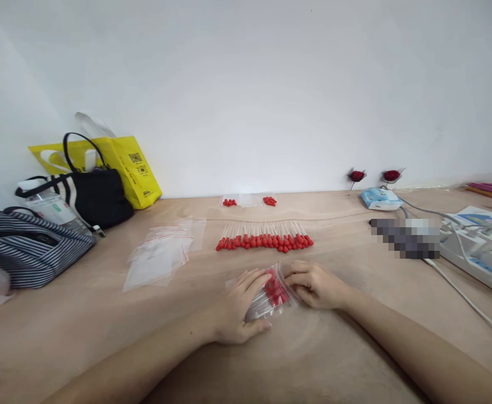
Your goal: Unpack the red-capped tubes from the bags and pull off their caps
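A small clear zip bag (271,295) filled with red-tipped sticks lies on the wooden table close to me. My left hand (238,306) rests over the bag's left end, fingers curled onto it. My right hand (313,283) pinches the bag's right edge with its fingers pressed together. Just beyond the bag a row of red-tipped sticks (265,240) lies side by side on the table, red tips toward me.
A pile of flat clear zip bags (162,251) lies to the left. Striped bags (27,247), a black handbag (98,193) and a yellow bag (130,168) stand at far left. Filled small bags (248,201) lie by the wall. A power strip (475,244) with cables sits right.
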